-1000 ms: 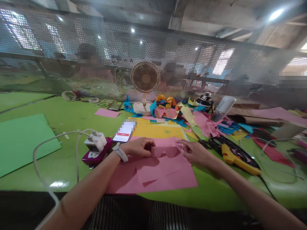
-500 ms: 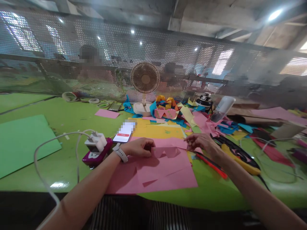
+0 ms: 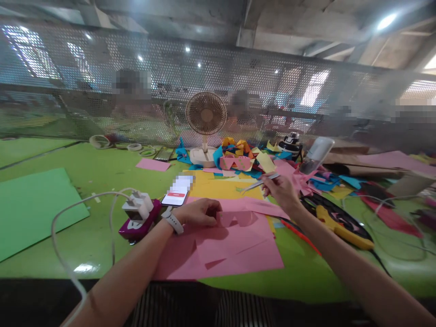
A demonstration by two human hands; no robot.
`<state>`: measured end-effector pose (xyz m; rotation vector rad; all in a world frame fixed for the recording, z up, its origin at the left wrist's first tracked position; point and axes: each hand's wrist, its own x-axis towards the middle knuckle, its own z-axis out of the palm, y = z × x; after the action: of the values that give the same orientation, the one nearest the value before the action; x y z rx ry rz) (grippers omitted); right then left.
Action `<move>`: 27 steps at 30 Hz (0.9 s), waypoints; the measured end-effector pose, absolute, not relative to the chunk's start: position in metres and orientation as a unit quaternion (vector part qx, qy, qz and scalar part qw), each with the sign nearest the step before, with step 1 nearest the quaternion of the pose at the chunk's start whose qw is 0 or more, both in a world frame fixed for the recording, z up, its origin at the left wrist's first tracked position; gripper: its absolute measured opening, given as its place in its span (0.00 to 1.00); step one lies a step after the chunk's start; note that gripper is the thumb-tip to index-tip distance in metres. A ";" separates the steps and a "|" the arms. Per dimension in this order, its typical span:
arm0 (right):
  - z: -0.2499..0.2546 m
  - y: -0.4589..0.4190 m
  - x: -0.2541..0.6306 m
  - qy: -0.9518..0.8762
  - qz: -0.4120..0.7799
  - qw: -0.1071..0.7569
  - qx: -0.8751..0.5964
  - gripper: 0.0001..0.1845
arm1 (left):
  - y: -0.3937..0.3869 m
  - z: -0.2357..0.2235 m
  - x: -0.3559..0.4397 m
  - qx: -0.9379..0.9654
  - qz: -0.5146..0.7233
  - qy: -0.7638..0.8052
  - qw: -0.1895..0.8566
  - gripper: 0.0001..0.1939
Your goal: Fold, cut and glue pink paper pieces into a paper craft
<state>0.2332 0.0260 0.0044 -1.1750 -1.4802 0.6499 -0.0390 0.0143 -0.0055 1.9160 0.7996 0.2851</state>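
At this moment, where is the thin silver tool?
In the head view, the thin silver tool is in the right hand, slightly right of the picture's centre, its tip over the yellow sheet, beyond the pink paper.

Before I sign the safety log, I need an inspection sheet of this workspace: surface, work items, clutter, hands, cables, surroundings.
Surface: green table, partly covered by pink sheets and a yellow sheet.
Work items: glasses-shaped pink cutout above the pink sheets; slim metal tool.
Clutter: mixed paper scraps heaped beside the fan; phone near the left wrist.
Hands: left hand at the cutout's edge, grip unclear; right hand holds the metal tool.
Cables: white cable loops from a plugged-in charger to the left forearm.
Surroundings: perforated screen behind the table; ceiling light on.
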 end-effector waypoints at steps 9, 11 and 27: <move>-0.011 0.044 0.219 -0.675 0.335 0.418 -0.507 0.13 | 0.016 -0.010 -0.040 0.802 0.120 0.322 0.488 0.12; -0.016 0.049 0.220 -0.667 0.353 0.427 -0.498 0.15 | 0.016 -0.010 -0.040 0.805 0.120 0.322 0.484 0.12; -0.041 0.057 0.211 -0.613 0.390 0.487 -0.485 0.21 | 0.016 -0.011 -0.039 0.781 0.124 0.321 0.522 0.13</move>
<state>0.2106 0.0565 -0.0406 -1.1787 -1.4911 0.9493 -0.0393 0.0160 -0.0108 1.8698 0.7679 0.2960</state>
